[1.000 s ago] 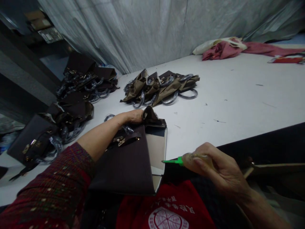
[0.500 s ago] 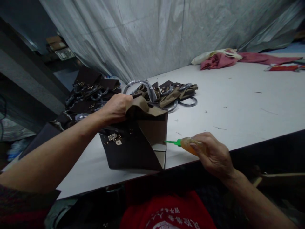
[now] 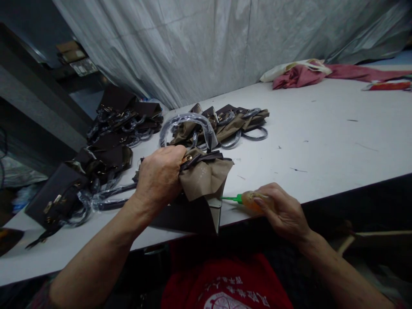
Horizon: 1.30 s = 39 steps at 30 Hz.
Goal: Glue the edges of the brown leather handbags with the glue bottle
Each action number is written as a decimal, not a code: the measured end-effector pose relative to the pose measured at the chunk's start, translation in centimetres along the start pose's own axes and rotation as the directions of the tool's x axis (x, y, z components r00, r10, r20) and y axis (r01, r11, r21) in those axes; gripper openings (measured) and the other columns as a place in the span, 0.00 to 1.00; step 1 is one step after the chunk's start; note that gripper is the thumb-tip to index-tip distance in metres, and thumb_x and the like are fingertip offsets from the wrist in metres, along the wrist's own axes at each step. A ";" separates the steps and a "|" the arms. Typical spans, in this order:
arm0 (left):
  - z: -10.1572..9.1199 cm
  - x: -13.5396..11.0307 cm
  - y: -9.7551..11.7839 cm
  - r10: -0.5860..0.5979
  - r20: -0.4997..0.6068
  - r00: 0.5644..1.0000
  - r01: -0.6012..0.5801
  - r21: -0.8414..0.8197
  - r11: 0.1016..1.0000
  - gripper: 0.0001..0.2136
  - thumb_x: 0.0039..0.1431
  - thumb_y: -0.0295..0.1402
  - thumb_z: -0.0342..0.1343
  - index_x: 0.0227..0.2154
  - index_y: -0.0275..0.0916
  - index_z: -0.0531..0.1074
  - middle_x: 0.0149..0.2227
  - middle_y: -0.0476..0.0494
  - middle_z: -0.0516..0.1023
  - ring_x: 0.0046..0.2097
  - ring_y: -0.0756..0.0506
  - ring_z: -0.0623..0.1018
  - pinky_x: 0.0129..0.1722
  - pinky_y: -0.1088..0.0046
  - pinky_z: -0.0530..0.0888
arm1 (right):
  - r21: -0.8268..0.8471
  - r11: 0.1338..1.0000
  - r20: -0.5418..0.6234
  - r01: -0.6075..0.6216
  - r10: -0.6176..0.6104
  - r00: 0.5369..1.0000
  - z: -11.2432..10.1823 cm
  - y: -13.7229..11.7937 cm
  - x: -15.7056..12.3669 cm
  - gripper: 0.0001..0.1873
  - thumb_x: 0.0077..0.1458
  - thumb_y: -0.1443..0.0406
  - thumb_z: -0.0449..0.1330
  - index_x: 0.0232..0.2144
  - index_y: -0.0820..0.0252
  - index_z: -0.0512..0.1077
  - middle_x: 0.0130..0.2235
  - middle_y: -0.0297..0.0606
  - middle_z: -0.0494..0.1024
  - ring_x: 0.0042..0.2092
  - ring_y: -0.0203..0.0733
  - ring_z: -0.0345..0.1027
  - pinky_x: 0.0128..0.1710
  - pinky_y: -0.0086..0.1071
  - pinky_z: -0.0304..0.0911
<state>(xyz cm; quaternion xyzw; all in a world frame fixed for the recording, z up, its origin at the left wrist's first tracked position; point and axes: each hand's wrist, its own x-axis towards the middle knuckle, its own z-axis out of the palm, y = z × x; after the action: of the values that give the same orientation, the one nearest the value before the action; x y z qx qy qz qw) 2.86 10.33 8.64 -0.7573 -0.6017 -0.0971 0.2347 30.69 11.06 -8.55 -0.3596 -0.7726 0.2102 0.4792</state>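
My left hand point(image 3: 160, 177) is closed round the top of a dark brown handbag point(image 3: 189, 212) that stands at the near edge of the white table point(image 3: 322, 137). It bunches the bag's tan lining point(image 3: 206, 176), and the plastic-wrapped handle point(image 3: 188, 122) arches above my fingers. My right hand point(image 3: 283, 210) grips a small orange glue bottle point(image 3: 254, 201) with a green nozzle point(image 3: 231, 198). The nozzle tip touches the bag's right side seam.
A heap of tan and brown bags point(image 3: 225, 124) lies behind the one I hold. More dark bags point(image 3: 119, 124) are piled along the table's left side. Pink cloth point(image 3: 299, 73) lies at the far right. A grey sheet point(image 3: 209, 43) hangs behind.
My left hand has lifted the bag from lying flat to standing and now squeezes its top together. The glue bottle's nozzle has stayed at the bag's right edge.
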 end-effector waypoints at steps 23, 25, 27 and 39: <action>0.6 -0.7 0.2 -0.052 -0.167 0.985 0.063 0.065 0.996 0.06 0.61 0.32 0.52 0.28 0.41 0.68 0.31 0.42 0.78 0.35 0.41 0.76 0.30 0.68 0.66 | 0.016 0.949 0.005 -0.315 0.315 0.949 -0.2 -2.2 0.8 0.14 0.63 0.54 0.57 0.29 0.56 0.69 0.26 0.33 0.71 0.28 0.41 0.66 0.27 0.32 0.60; 0.7 -0.8 0.1 -0.048 -0.177 0.983 0.060 0.065 0.996 0.06 0.61 0.32 0.51 0.28 0.40 0.68 0.31 0.42 0.78 0.35 0.41 0.76 0.30 0.67 0.66 | 0.010 0.948 0.018 -0.318 0.318 0.948 -0.2 -2.1 0.9 0.15 0.62 0.53 0.57 0.29 0.56 0.69 0.25 0.33 0.71 0.27 0.40 0.65 0.27 0.32 0.60; 0.8 -0.9 0.0 -0.049 -0.182 0.982 0.061 0.060 0.996 0.07 0.62 0.32 0.50 0.28 0.40 0.68 0.31 0.41 0.77 0.35 0.41 0.75 0.31 0.67 0.66 | 0.030 0.943 0.094 -0.331 0.327 0.940 -0.1 -2.0 0.9 0.16 0.63 0.53 0.56 0.28 0.56 0.69 0.26 0.33 0.71 0.27 0.40 0.65 0.27 0.32 0.60; 1.0 -1.4 0.2 -0.074 -0.218 0.973 0.093 0.076 0.993 0.08 0.63 0.33 0.48 0.28 0.41 0.67 0.30 0.41 0.76 0.35 0.40 0.74 0.32 0.65 0.66 | 0.070 0.929 0.087 -0.364 0.358 0.930 0.3 -2.9 0.3 0.14 0.63 0.54 0.56 0.30 0.56 0.69 0.27 0.32 0.71 0.28 0.40 0.65 0.29 0.33 0.59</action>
<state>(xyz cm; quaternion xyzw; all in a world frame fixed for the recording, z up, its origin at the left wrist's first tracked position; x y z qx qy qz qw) 2.52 9.52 7.14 -0.7056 -0.6077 -0.1624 0.3263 29.27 9.42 -6.56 -0.4669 -0.7005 0.3403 0.4190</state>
